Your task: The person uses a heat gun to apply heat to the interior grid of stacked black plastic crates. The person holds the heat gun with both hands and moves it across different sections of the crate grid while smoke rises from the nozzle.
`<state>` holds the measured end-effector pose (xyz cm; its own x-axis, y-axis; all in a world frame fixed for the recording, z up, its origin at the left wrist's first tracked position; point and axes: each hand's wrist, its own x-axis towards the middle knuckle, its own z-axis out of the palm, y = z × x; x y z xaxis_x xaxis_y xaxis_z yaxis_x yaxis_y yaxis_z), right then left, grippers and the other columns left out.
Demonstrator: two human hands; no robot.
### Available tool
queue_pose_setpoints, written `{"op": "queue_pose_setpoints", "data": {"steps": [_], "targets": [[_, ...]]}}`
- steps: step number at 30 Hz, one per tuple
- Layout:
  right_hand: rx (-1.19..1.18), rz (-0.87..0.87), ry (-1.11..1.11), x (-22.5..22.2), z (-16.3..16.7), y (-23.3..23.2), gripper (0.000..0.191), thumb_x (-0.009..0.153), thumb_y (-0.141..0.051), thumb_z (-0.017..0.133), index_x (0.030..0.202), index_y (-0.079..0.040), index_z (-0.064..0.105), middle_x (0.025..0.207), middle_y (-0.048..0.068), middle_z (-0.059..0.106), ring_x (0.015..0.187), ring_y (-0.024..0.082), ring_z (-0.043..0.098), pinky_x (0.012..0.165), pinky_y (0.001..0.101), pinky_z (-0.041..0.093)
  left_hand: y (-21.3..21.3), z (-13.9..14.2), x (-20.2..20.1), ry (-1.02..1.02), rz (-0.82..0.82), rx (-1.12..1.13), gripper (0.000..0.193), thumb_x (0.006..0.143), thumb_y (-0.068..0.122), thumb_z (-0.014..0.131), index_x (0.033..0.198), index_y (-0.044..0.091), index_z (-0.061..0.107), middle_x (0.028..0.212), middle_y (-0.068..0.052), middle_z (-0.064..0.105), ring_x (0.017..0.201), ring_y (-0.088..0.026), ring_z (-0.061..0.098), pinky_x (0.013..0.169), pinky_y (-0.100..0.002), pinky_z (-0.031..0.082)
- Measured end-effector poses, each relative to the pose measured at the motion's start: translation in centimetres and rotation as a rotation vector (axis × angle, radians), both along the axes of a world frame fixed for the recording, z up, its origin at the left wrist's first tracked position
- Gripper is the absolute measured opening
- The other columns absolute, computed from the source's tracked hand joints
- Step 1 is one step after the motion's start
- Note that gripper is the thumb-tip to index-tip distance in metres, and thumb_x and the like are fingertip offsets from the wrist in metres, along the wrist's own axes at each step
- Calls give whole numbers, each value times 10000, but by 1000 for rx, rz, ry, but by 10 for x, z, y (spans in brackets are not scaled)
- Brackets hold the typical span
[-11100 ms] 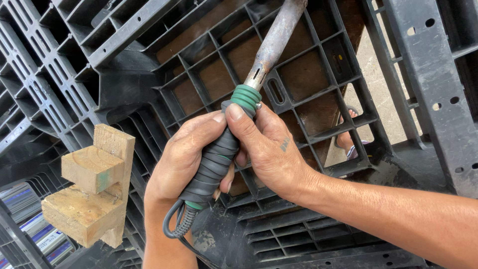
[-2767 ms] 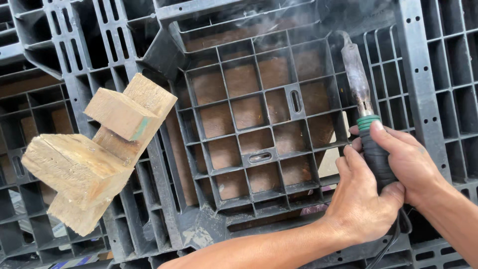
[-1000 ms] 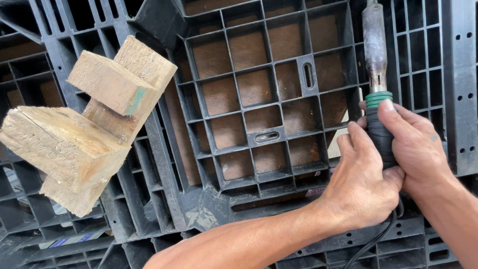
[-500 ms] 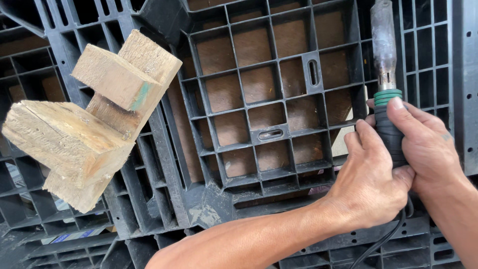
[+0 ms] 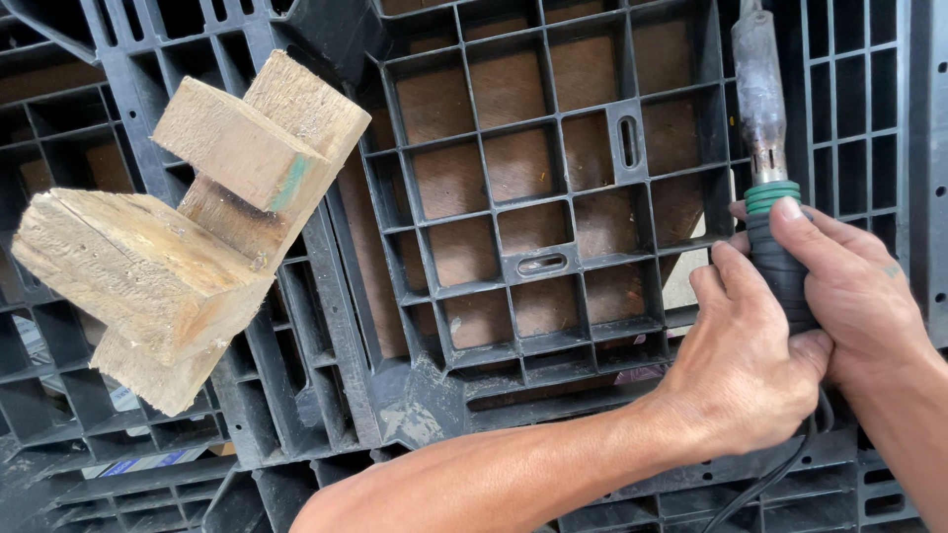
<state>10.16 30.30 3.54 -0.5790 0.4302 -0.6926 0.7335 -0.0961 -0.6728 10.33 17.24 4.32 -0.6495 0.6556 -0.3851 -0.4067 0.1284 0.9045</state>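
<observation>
Shifted slightly right since before, both hands, left (image 5: 741,375) and right (image 5: 859,296), clamp the iron (image 5: 775,217), tip on the pallet's (image 5: 513,197) far-right rib, weld apparently unfinished.

Daylight falls on dark plastic grid pallets (image 5: 513,227), with what looks like brown ground beneath.

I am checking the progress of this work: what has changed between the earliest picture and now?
Both hands, left and right, carried the dark-handled heating tool with green collar from the middle to the right side of the black plastic grid pallet, and it now stands nearly upright. The grip stayed two-handed; the nailed wooden blocks still lie untouched.
</observation>
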Motion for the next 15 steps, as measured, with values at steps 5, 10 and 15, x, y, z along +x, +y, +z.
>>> {"op": "queue_pose_setpoints", "data": {"steps": [5,10,15], "targets": [[29,11,-13,-7,-1,0,414,1078,-384,529,1275,-41,652,1004,84,683,826,156,689,727,309,604,4,-9,-6,-36,-21,-72,968,908,194,649,1481,-248,5,1310,-409,326,1067,-483,613,860,-462,617],[-36,-2,44,-3,-1,2,402,1085,-370,540,1284,-38,649,1008,69,682,836,148,686,723,295,603,3,-8,-2,48,9,-32,901,897,158,644,1479,-231,77,1251,-420,356,1034,-498,605,834,-472,608],[-47,-7,72,1,-3,4,402,1100,-367,534,1289,-30,645,983,73,676,821,155,685,719,301,605,3,-6,-2,44,-10,-8,887,894,143,626,1463,-242,64,1217,-412,352,982,-490,616,751,-457,640]]}}
